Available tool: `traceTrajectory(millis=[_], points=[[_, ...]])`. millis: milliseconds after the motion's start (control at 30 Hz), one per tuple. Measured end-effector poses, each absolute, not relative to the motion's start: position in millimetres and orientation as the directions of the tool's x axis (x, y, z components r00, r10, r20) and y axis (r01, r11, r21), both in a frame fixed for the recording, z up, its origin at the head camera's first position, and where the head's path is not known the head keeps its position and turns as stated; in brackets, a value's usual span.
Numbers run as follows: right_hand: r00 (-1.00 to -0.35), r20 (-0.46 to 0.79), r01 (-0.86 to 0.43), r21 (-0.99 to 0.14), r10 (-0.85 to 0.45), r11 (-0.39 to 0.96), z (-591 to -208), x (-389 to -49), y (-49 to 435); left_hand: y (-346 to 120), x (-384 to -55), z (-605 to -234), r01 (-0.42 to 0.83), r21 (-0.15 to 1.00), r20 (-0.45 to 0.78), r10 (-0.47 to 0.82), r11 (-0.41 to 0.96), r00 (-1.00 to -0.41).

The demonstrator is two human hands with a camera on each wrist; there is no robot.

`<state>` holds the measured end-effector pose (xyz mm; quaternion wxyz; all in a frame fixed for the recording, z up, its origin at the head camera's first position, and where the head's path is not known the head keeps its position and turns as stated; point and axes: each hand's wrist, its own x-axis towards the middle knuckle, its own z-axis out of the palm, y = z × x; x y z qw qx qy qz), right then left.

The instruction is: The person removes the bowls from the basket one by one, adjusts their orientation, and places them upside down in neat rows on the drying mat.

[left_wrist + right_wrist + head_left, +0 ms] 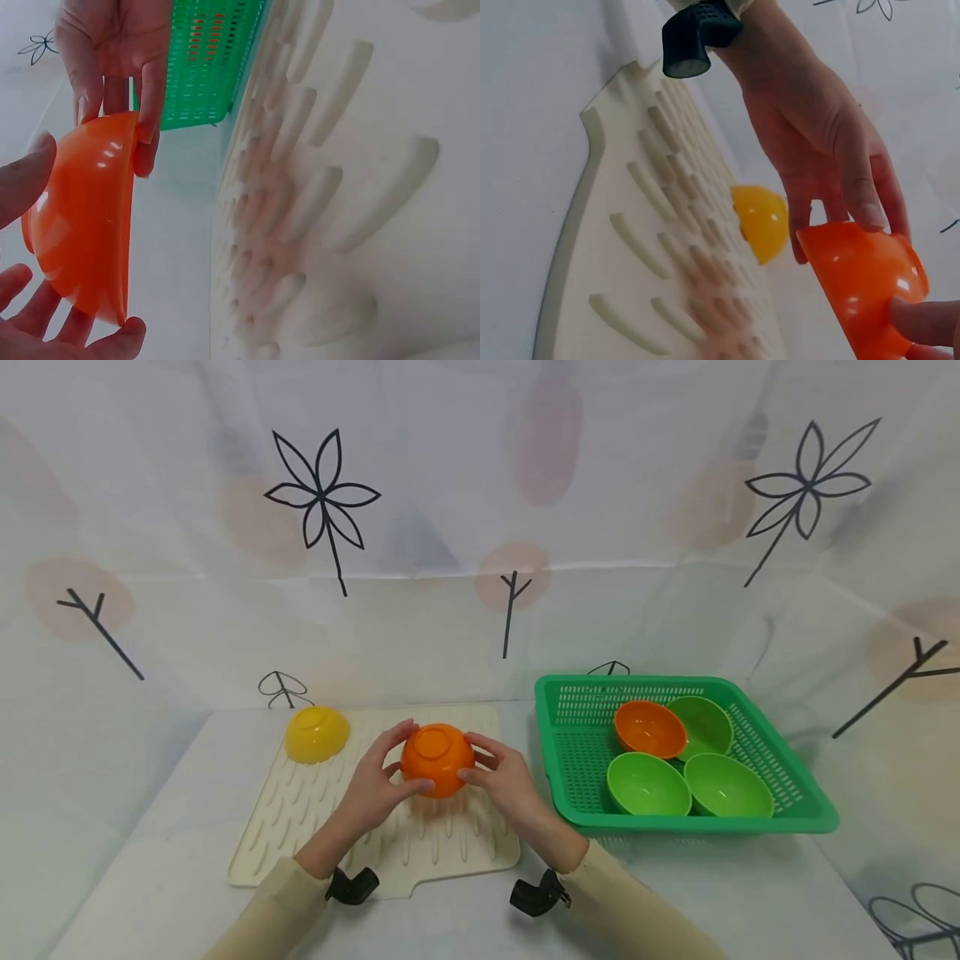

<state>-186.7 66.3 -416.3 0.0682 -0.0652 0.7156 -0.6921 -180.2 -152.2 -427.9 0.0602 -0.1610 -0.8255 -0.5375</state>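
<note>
Both hands hold an orange bowl (437, 760) upside down above a cream drying mat (375, 852) with raised ridges. On its left side my left hand (372, 785) grips it, thumb on the outer wall and fingers at the rim. From the right, my right hand (510, 782) grips it the same way. The left wrist view shows the bowl (86, 217) apart from the mat, its rim facing the ridges. A yellow bowl (317, 735) lies upside down at the mat's far left corner.
To the right stands a green plastic basket (558, 814). Inside it are an orange bowl (650, 729) and several green bowls (648, 785), tilted with their insides showing. A patterned white cloth (450, 635) hangs behind the table.
</note>
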Motion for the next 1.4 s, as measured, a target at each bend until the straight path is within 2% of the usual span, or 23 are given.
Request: traceTrajectory(millis=[333, 500, 733, 933, 1100, 1400], points=[[-0.986, -0.002, 0.006, -1.0, -0.166, -0.023, -435, -207, 41, -163, -195, -435, 0.274, 0.846, 0.226, 0.158, 0.458, -0.961], [-0.989, -0.044, 0.045, -0.999, -0.138, -0.006, -442, -217, 29, -167, -203, -439, 0.236, 0.827, 0.196, 0.132, 0.51, -0.972], [-0.99, -0.095, 0.103, -0.992, -0.103, -0.077, -445, -229, 12, -174, -212, -440, 0.192, 0.827, 0.174, 0.084, 0.528, -0.981], [-0.993, -0.103, 0.105, -0.994, -0.056, -0.022, -447, -237, -5, -178, -221, -440, 0.143, 0.811, 0.16, 0.02, 0.568, -0.987], [-0.991, -0.112, 0.111, -0.994, -0.079, 0.025, -449, -241, -16, -185, -228, -442, 0.115, 0.804, 0.155, -0.019, 0.584, -0.988], [-0.988, -0.087, 0.088, -0.996, -0.127, 0.001, -456, -239, -22, -194, -239, -450, 0.065, 0.829, 0.116, -0.058, 0.556, -0.992]])
